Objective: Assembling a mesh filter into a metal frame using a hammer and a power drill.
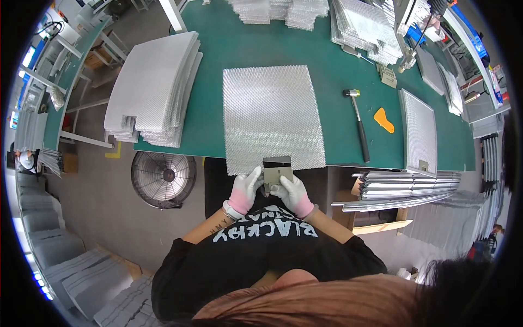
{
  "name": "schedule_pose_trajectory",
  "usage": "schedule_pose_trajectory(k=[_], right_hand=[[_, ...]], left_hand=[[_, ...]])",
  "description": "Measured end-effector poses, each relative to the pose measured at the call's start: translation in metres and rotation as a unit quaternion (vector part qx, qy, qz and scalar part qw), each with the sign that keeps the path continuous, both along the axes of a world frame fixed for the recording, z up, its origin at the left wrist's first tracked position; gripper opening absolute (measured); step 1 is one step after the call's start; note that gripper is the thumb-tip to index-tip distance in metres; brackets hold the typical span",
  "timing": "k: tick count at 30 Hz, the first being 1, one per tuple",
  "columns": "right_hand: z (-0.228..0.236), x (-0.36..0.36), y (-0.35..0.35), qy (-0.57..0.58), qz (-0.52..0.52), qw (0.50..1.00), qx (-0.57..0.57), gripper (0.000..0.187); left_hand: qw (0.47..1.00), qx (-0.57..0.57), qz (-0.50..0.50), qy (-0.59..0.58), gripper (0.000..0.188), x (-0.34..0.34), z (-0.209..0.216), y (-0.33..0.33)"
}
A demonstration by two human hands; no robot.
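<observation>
A silvery mesh panel [272, 117] lies flat in front of me, its notched lower edge sticking out past the table's front edge. At the notch is a small olive-grey metal plate [278, 176]. My right hand [293, 196], in a white and pink glove, pinches this plate at its lower right. On the notch's left side, my left hand [247, 189], gloved the same way, is closed at the panel's lower edge with the thumb on top. Its other fingers are partly hidden, and it is close beside the plate.
Stacked panels [158, 82] stand left on the green table [212, 32]. To the right lie a mallet [358, 122], an orange scraper [384, 120], a framed panel [419, 131] and small olive-grey plates [387, 77]. A floor fan [163, 177] stands front left; metal profiles [408, 188] lie front right.
</observation>
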State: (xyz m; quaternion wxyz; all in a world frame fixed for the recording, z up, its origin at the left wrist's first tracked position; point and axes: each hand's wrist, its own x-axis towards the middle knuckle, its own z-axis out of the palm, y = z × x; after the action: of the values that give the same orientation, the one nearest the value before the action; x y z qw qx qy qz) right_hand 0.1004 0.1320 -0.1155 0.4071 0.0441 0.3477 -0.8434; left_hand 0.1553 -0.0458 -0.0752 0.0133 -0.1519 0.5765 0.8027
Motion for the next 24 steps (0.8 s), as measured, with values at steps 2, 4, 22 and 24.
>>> schedule_pose_trajectory(k=[2, 4, 22, 24], right_hand=[[0.007, -0.004, 0.0, 0.022, 0.001, 0.998, 0.063, 0.025], [0.014, -0.007, -0.001, 0.028, -0.006, 0.996, 0.086, 0.025], [0.046, -0.012, -0.006, 0.153, -0.112, 0.915, 0.356, 0.031], [0.049, -0.011, -0.008, 0.132, -0.127, 0.923, 0.338, 0.029]], left_hand=[[0.999, 0.021, -0.021, -0.021, 0.029, 0.001, -0.003, -0.001], [0.987, 0.15, 0.021, -0.049, 0.031, 0.002, -0.014, 0.003], [0.994, 0.039, -0.046, -0.093, 0.04, -0.005, -0.02, 0.008], [0.991, 0.097, -0.019, -0.089, 0.038, -0.004, -0.019, 0.011]])
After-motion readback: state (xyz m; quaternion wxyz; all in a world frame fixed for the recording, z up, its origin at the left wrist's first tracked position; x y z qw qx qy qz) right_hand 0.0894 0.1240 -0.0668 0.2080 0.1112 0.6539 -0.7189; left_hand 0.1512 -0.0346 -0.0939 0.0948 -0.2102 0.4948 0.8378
